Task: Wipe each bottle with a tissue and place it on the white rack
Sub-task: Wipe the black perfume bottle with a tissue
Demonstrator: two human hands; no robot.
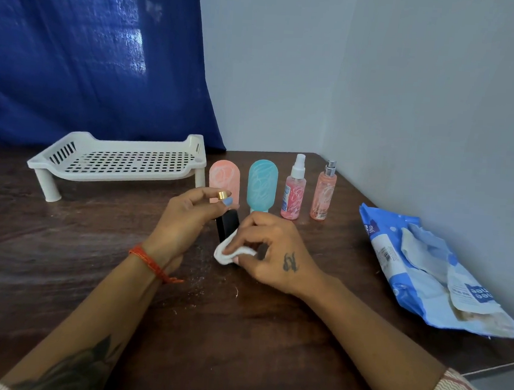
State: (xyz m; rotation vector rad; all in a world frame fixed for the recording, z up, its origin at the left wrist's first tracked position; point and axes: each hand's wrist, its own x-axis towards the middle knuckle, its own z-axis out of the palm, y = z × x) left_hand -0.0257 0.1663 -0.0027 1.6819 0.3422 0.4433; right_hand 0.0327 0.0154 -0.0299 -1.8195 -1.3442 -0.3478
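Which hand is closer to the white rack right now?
Left. The left hand, holding the black bottle, sits just right of the white rack; the right hand is farther right with the tissue.

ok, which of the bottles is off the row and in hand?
The black bottle with the gold cap: left hand holds it, right hand presses a tissue on it. The other four stand untouched.

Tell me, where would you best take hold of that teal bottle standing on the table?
Probably round the teal bottle's wide rounded body, reaching in from the front. It stands upright on its narrow cap, so it likely tips easily, and a pink bottle and a spray bottle flank it.
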